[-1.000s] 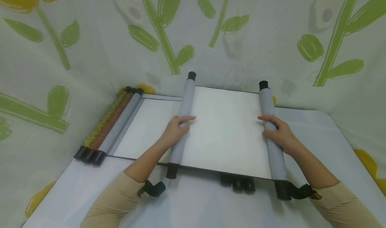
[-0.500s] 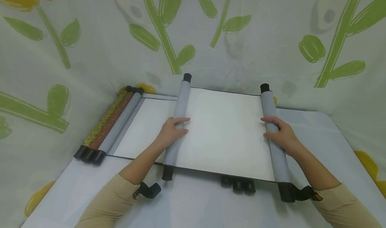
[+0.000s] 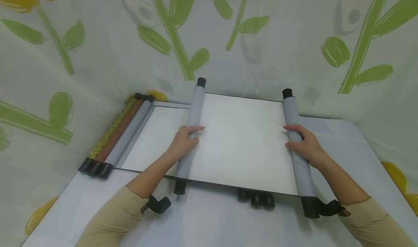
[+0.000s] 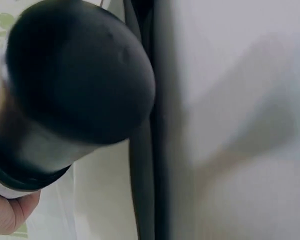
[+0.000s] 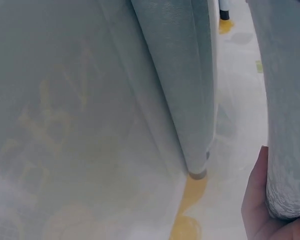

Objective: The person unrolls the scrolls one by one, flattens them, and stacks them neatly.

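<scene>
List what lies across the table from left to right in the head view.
Three rolled scrolls → flat white sheet → left roller gripped by left hand → open white scroll paper → right roller gripped by right hand.

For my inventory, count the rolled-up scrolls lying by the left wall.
3: a yellow patterned scroll nearest the wall, a brown scroll beside it, then a grey scroll at the sheet's edge. Others may be hidden.

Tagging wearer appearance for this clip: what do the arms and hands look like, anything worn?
Both hands, left hand and right hand, are bare: no gloves, rings or watch visible. Beige long sleeves are pushed up to mid-forearm. A black camera mount sits under the left arm and another under the right.
</scene>
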`<act>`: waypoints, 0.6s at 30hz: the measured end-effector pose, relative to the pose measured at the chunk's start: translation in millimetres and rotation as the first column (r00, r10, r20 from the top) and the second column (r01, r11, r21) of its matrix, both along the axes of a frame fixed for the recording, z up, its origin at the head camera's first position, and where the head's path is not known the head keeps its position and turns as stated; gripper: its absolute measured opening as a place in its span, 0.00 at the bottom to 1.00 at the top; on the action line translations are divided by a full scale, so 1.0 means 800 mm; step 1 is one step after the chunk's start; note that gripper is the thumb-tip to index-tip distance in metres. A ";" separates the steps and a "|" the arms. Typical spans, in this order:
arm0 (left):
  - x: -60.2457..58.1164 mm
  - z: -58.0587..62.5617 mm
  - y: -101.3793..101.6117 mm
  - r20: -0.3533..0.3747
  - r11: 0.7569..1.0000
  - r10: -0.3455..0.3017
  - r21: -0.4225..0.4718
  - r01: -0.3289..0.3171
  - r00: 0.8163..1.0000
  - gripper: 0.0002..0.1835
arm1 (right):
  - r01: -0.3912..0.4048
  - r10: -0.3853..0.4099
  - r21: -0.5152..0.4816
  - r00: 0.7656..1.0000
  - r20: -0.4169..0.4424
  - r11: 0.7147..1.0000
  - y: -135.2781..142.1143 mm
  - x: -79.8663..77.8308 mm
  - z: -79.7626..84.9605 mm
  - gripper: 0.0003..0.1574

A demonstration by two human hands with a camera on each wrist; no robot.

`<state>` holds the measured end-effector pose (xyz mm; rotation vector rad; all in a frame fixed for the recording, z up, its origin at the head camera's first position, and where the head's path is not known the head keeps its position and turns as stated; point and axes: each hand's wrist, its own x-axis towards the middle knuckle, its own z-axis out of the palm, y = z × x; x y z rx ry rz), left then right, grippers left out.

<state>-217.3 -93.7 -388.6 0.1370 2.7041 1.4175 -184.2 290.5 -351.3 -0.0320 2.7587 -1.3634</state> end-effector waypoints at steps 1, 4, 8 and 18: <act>0.000 0.000 -0.001 -0.007 1.000 -0.006 -0.012 0.006 1.000 0.24 | -0.001 0.001 0.000 1.000 0.000 1.000 0.001 0.000 0.000 0.38; 0.002 0.000 -0.004 -0.017 0.999 -0.011 -0.038 0.010 1.000 0.23 | 0.006 -0.006 0.011 1.000 0.000 1.000 0.004 0.001 -0.001 0.38; 0.002 -0.001 -0.010 -0.021 0.999 -0.007 -0.041 0.006 1.000 0.20 | 0.018 -0.018 0.019 1.000 -0.007 1.000 0.009 0.001 -0.004 0.36; 0.002 -0.004 -0.022 0.004 0.999 0.037 -0.005 -0.037 0.999 0.22 | 0.023 -0.024 0.014 0.999 0.032 1.000 0.014 0.001 -0.007 0.46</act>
